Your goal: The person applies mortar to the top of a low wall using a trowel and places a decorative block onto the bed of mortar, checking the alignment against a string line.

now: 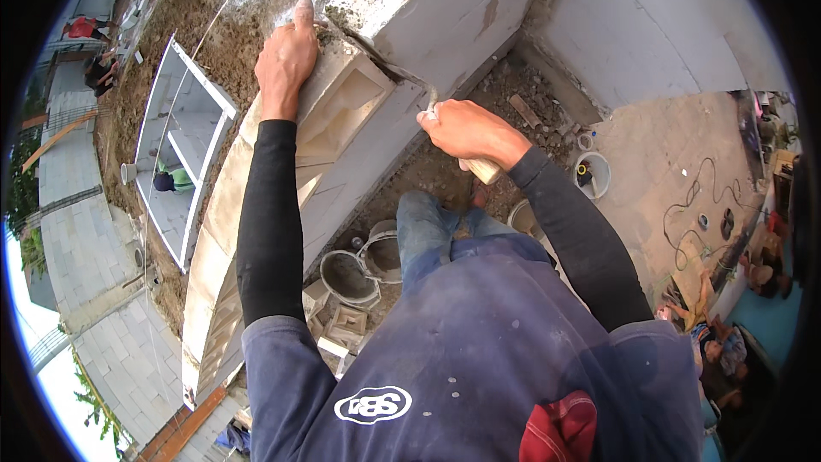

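The left hand (pixel 286 60) rests on the near end of a pale patterned block (pixel 345 115), one digit stretched forward along it; the other fingers curl out of sight, so whether they pinch anything cannot be told. The right hand (pixel 475 131) is closed around the wooden handle (pixel 485 172) of a trowel (pixel 410 75), whose metal runs toward the narrow gap between the block and the end of the thicker grey wall (pixel 457 8). The block sits on top of a low wall, at the end of a pale row (pixel 212 291) that curves away to the lower left. Wet-looking grey mortar (pixel 347 276) fills a bucket beside the person's legs.

To work this joint well, the left hand should press steadily and evenly, so the block neither tips nor slides while the metal is in the gap. Keep the trowel flat to the joint and move it in short, light strokes; prying sideways could chip the pale edge. The forward digit is best kept clear of the blade's path. A thin string (pixel 225 7) stretches along the outer side, perhaps useful for judging straightness.
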